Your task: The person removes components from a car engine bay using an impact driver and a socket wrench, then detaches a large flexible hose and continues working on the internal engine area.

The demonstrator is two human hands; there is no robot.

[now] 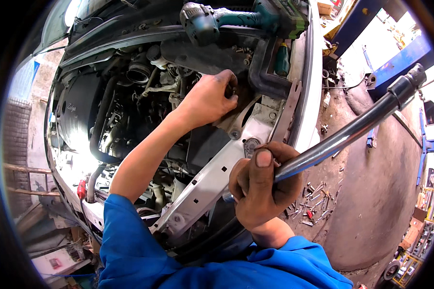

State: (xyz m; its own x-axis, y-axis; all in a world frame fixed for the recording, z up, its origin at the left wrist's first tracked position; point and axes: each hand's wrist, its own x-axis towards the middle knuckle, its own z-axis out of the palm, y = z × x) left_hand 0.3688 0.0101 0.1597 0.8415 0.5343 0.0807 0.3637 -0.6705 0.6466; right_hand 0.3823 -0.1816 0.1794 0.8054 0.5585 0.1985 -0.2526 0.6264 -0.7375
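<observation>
My left hand (212,96) reaches into a car's engine bay (173,144), above the inner wing near a black plastic duct (263,62). Its fingers are curled and pinched; whatever is between them is too hidden to name. My right hand (265,185), with grimy fingers, grips a long chrome bar (337,142) over the white body rail (212,178). The bar slants up to the right, ending in a dark jointed head (407,86). A teal cordless power tool (241,19) lies at the top edge of the bay, with a green bottle-shaped object (282,60) below it.
A black engine cover (77,111) and a red-handled tool (81,189) are at the left. On the floor (366,202) to the right are scattered tools (313,202). Blue lift parts (400,62) stand at upper right, and yellow racks of tools (419,241) at lower right.
</observation>
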